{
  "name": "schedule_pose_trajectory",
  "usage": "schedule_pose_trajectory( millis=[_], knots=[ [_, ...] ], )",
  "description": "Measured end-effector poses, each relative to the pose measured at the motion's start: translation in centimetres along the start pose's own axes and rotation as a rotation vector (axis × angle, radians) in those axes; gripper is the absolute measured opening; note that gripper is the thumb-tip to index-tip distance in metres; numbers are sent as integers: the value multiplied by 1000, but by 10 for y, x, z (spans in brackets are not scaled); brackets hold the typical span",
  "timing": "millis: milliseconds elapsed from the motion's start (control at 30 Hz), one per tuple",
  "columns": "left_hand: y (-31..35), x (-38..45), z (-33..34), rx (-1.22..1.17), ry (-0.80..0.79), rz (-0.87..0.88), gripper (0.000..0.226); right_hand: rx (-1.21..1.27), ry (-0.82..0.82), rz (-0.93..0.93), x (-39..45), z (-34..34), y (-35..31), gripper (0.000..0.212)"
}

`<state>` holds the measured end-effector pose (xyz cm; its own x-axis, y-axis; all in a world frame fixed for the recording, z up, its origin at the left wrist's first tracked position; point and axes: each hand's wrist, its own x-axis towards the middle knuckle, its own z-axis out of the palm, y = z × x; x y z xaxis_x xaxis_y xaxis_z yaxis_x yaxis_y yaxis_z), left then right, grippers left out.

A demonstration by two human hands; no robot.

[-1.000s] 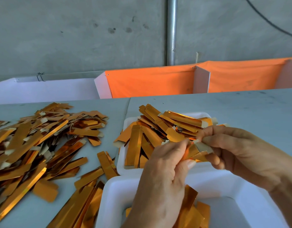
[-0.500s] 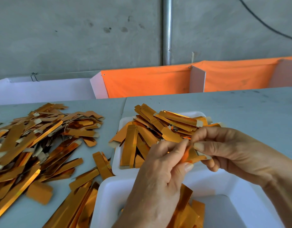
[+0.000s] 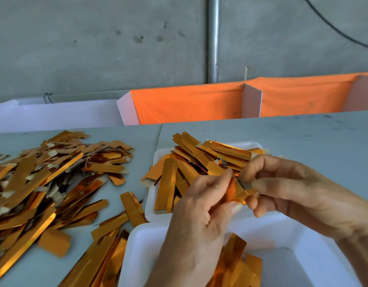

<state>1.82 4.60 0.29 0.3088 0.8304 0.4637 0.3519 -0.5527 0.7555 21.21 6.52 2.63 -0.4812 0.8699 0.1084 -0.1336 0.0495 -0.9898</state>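
Observation:
Both hands meet over the white trays and hold one shiny gold card strip (image 3: 240, 192) between them. My left hand (image 3: 201, 206) pinches its left part between thumb and fingers. My right hand (image 3: 282, 187) pinches the right end, where a pale tab shows. The strip is bent and mostly hidden by the fingers. Behind the hands a white foam tray (image 3: 151, 204) holds several gold strips (image 3: 168, 183). A nearer white tray (image 3: 137, 241) under my wrists also holds gold strips (image 3: 233, 264).
A large loose heap of gold strips (image 3: 44, 183) covers the grey table (image 3: 303, 141) on the left, with more strips (image 3: 104, 257) beside the near tray. Orange cloth bins (image 3: 187, 104) with white dividers stand behind the table against a concrete wall with a metal pipe (image 3: 213, 38).
The hands have stayed together on the strip; the fingers have shifted slightly and the strip looks more folded between them.

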Motion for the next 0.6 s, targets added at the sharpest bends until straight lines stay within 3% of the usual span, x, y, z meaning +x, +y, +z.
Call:
schedule_pose_trajectory(
  millis=[167,300,400,500,600],
  knots=[
    [1,0,-1,8,-25,11,47,-41,51,-2,0,4,-2,36],
    [1,-1,-1,4,6,-2,49,-197,131,-29,2,13,-3,9],
    [-1,-2,-1,-19,24,-56,39,-272,171,-67,3,17,-2,10],
    [-1,-2,-2,-50,35,-70,31,-145,140,-27,3,16,-4,5],
    [0,-1,-2,-134,38,-81,24,45,62,4,1,10,-5,17]
  ],
)
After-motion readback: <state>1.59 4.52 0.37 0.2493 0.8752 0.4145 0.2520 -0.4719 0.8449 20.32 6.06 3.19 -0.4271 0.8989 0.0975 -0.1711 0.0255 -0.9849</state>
